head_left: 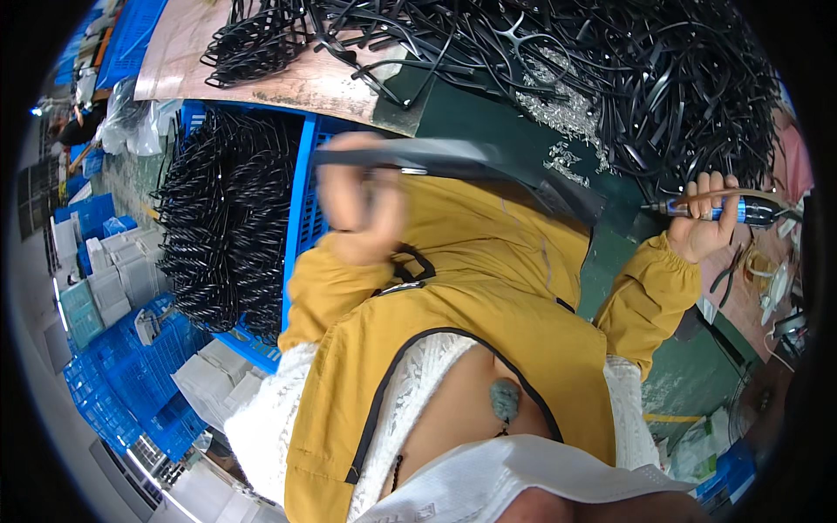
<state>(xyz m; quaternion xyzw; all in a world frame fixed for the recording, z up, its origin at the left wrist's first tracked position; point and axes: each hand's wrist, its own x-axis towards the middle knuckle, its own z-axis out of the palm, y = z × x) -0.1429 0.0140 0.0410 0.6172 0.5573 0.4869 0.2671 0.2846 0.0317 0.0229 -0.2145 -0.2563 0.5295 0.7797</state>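
Note:
My left hand, smeared by motion, is closed around a long dark strip-like piece, which looks like a black glasses frame. Its far end reaches rightward across my lap, too blurred for detail. On the right, my right hand grips a blue and black electric screwdriver, its slim tip pointing left and a brown strap lying over the fingers. Beyond my hands, a large tangled heap of black glasses frames covers the bench. Small silvery bits, perhaps screws, lie at its near edge.
A blue crate packed with stacked black glasses frames stands at my left. A smaller bundle of frames sits on the wooden bench. Pliers lie at the right. Blue crates and white boxes are farther left.

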